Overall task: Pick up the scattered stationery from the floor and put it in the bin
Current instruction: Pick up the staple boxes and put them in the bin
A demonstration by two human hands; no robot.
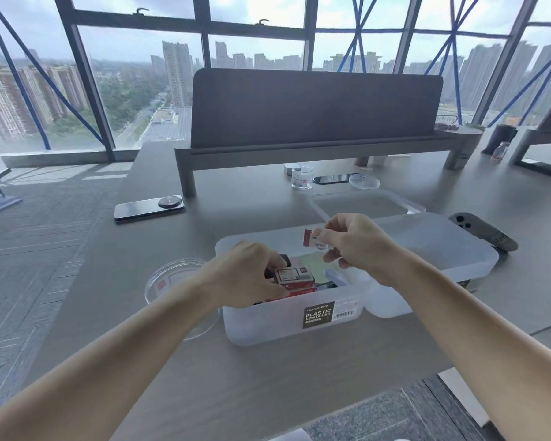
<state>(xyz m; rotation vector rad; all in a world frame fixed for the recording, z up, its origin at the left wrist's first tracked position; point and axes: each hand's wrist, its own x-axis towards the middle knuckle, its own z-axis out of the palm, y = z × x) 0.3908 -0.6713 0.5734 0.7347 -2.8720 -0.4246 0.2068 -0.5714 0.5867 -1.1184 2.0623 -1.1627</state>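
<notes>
A translucent plastic bin (pixel 261 326) with a dark "PLASTIC CONTAINER" label stands on the grey desk, holding several stationery items. My left hand (pixel 248 278) reaches into the bin and grips a small red and white box (pixel 295 277) lying on top of the contents. My right hand (pixel 353 241) hovers above the bin's far side and pinches a small flat red and white packet (pixel 315 241) between thumb and fingers. A pale green pad (pixel 309 261) and a dark object show inside the bin; the rest is hidden by my hands.
A second translucent bin (pixel 442 249) sits to the right, its clear lid (pixel 366 203) behind. A round clear dish (pixel 172 278) lies left of the bin. A black phone (pixel 148 209), small jar (pixel 302 177), another phone (pixel 333 178), a game controller (pixel 484 230) and a desk divider (pixel 315 106) stand further back.
</notes>
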